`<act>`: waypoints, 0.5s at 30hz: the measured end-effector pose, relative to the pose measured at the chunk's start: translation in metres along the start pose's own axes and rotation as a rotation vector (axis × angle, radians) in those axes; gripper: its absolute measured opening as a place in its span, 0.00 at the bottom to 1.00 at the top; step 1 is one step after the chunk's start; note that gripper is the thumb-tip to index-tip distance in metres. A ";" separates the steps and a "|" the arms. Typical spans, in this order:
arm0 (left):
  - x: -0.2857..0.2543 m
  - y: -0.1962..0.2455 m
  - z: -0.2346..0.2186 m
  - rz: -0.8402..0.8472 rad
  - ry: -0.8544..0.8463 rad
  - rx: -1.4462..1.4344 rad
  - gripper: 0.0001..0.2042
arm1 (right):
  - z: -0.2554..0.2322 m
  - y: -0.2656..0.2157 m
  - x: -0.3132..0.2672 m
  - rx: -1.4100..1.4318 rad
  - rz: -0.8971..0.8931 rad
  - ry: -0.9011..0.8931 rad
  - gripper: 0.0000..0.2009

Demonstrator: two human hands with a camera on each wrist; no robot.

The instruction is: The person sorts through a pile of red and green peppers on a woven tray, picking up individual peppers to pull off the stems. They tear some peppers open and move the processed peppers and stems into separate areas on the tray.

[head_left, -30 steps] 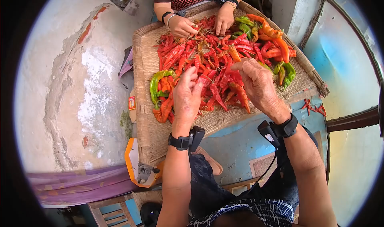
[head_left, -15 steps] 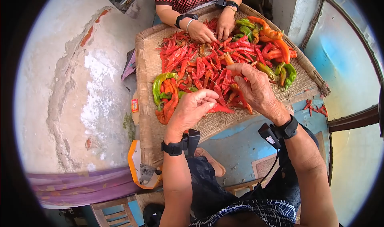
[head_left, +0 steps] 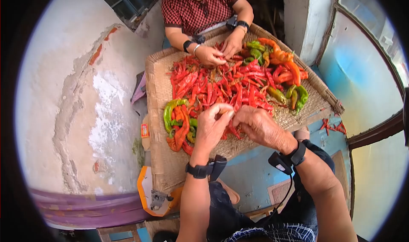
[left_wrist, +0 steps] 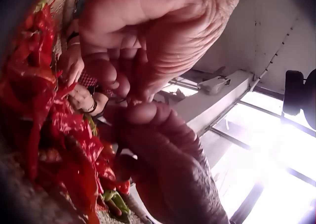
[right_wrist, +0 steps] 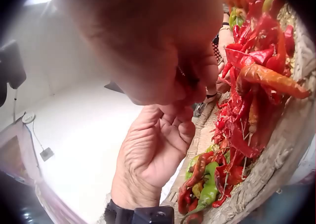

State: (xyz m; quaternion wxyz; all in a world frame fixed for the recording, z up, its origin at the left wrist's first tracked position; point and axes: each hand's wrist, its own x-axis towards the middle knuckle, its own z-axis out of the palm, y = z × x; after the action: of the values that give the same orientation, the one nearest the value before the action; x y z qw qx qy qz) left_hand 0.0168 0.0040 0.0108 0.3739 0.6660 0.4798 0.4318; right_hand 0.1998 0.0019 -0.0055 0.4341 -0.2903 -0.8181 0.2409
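My left hand (head_left: 208,129) and right hand (head_left: 262,129) meet fingertip to fingertip above the near part of the pepper heap (head_left: 213,90). Between the pinched fingertips is a small pale piece (head_left: 230,113), too small to identify. Red peppers show just below the hands; whether one is held is unclear. In the left wrist view my left hand (left_wrist: 163,31) curls from above and my right hand (left_wrist: 173,164) touches it from below. The right wrist view has my right hand (right_wrist: 143,41) large and blurred over my left hand (right_wrist: 153,150), hiding what the fingers pinch.
Another person's hands (head_left: 219,52) work at the far side of the woven tray (head_left: 159,165). Green and orange peppers lie at the tray's left (head_left: 181,127) and right (head_left: 294,71). An orange-rimmed container (head_left: 147,191) stands below left; a cracked wall (head_left: 102,127) is beyond.
My hands have come together at the fingertips, the right moving left and down. The red pepper at my left fingers is no longer clearly seen there. The other person's hands have moved closer together.
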 end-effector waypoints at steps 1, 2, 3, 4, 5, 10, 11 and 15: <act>-0.003 0.005 -0.009 -0.059 -0.067 0.059 0.08 | -0.001 -0.001 0.000 -0.012 0.048 -0.019 0.09; -0.005 0.008 -0.017 -0.124 -0.134 0.118 0.06 | -0.002 0.000 0.000 -0.060 -0.015 0.034 0.09; -0.005 0.009 -0.022 -0.115 -0.136 0.121 0.06 | -0.003 0.001 0.000 -0.066 -0.019 0.041 0.09; -0.005 0.009 -0.027 -0.143 -0.073 0.086 0.06 | -0.003 0.002 0.000 -0.065 0.014 0.136 0.09; -0.005 0.008 -0.033 -0.176 -0.010 0.050 0.06 | -0.004 0.002 -0.001 -0.061 0.050 0.227 0.09; 0.021 -0.013 -0.025 0.111 0.549 -0.226 0.21 | -0.007 0.017 -0.013 -0.316 0.220 0.048 0.08; 0.019 -0.016 -0.027 0.120 0.529 -0.033 0.24 | -0.005 0.015 -0.017 -0.306 0.248 0.025 0.08; 0.006 -0.008 -0.012 -0.103 0.080 0.148 0.24 | 0.004 0.023 -0.014 -0.641 0.364 -0.134 0.12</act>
State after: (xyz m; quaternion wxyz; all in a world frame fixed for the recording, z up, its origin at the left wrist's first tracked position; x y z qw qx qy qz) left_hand 0.0037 0.0134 0.0088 0.3260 0.6485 0.5584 0.4018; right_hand 0.2094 0.0083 -0.0305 0.2164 -0.5359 -0.8135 0.0643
